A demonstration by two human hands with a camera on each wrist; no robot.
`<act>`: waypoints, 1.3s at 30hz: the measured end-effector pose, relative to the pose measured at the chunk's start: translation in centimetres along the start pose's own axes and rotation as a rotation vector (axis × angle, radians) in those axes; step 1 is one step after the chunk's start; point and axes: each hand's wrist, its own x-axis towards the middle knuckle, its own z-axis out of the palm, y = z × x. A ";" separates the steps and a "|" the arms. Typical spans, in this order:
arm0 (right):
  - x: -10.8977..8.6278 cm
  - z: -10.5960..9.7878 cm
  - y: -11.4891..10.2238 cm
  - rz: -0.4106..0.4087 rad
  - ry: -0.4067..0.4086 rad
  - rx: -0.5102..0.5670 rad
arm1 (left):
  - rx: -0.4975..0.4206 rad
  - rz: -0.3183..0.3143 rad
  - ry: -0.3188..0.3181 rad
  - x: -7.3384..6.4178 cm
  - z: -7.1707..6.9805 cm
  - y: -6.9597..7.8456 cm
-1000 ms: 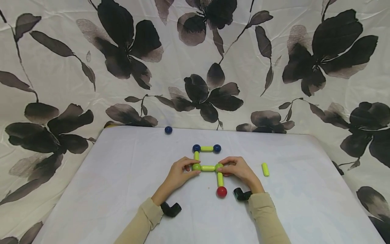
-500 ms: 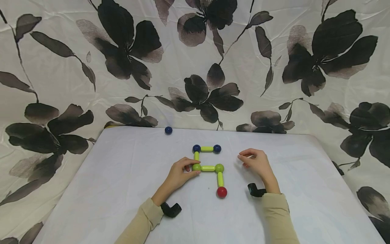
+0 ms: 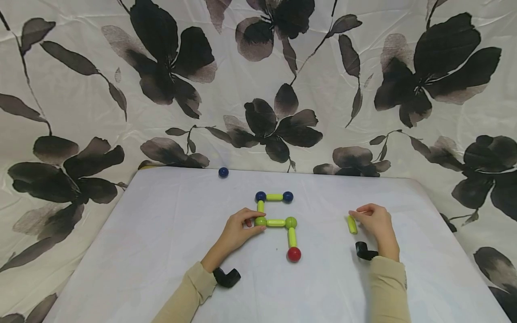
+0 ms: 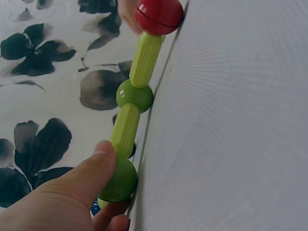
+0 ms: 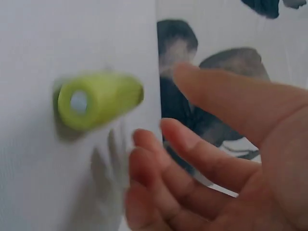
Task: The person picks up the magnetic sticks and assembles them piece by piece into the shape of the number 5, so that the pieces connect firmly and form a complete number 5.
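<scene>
My left hand [image 3: 239, 228] pinches a green ball [image 4: 120, 179] between thumb and fingers, at a corner of a chain of balls and yellow-green rods on the table. From that ball one rod [image 3: 276, 222] leads right to a second green ball [image 3: 291, 222], and another rod [image 3: 292, 237] runs down to a red ball [image 3: 294, 255]. Behind, two dark blue balls are joined by a rod [image 3: 274, 197]. On the right, my right hand [image 3: 374, 222] has its fingers spread beside a loose yellow-green rod [image 5: 98, 100], its thumb and fingers apart in the right wrist view.
A single dark blue ball [image 3: 223, 172] sits at the table's far edge, left of the chain. Behind the white table [image 3: 161, 251] hangs a cloth with dark flowers [image 3: 278, 125]. Each wrist carries a black camera mount [image 3: 227, 277].
My right hand has let go of the right-hand green ball and moved right to the loose rod. The left hand has stayed on its green ball, and the chain has not moved.
</scene>
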 end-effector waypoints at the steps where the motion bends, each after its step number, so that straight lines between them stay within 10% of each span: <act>1: 0.0 -0.2 0.3 0.013 -0.031 -0.003 | 0.001 -0.001 0.000 0.0 0.0 0.0; 22: 0.6 -0.1 -0.2 0.070 -0.168 -0.066 | 0.002 -0.021 -0.008 0.1 -0.1 0.0; 39: -0.9 0.1 -5.0 -0.180 -0.105 0.115 | 0.014 -0.033 -0.019 0.1 0.2 -0.6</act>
